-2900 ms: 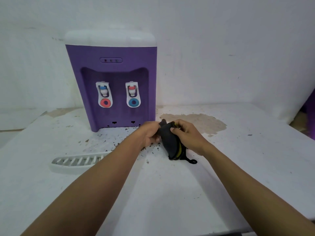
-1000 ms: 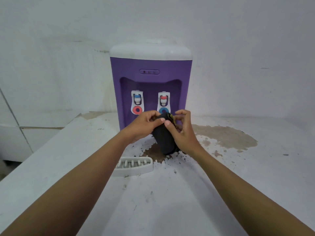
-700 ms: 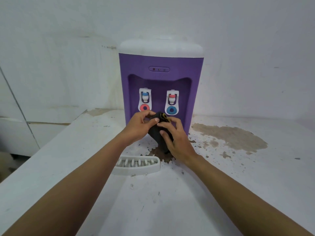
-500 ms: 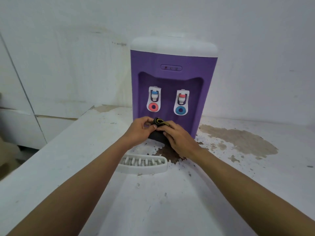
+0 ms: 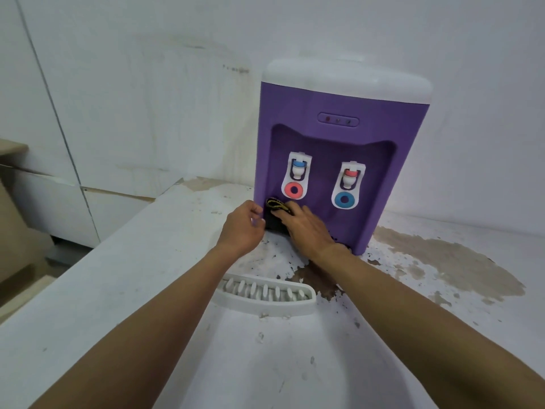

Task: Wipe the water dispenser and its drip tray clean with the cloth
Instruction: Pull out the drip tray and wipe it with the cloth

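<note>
A purple water dispenser (image 5: 339, 134) with a white top stands at the back of the white counter. It has two white taps. A dark cloth with yellow trim (image 5: 276, 212) is pressed against the lower left of its front recess, under my right hand (image 5: 306, 227), which lies flat on it. My left hand (image 5: 242, 228) is just left of the cloth, fingers curled, touching its edge. The white slotted drip tray (image 5: 265, 295) lies loose on the counter in front of the dispenser, between my forearms.
The counter (image 5: 118, 290) has peeling paint, brown bare patches (image 5: 442, 264) to the right of the dispenser and dark crumbs at its base. Its left edge drops off toward white wall panels (image 5: 88, 113) and a brown box (image 5: 17, 231).
The cloth was bunched between both hands above the counter; it has moved forward and down against the dispenser's lower front. My right hand has flattened over it and my left has slipped to its side.
</note>
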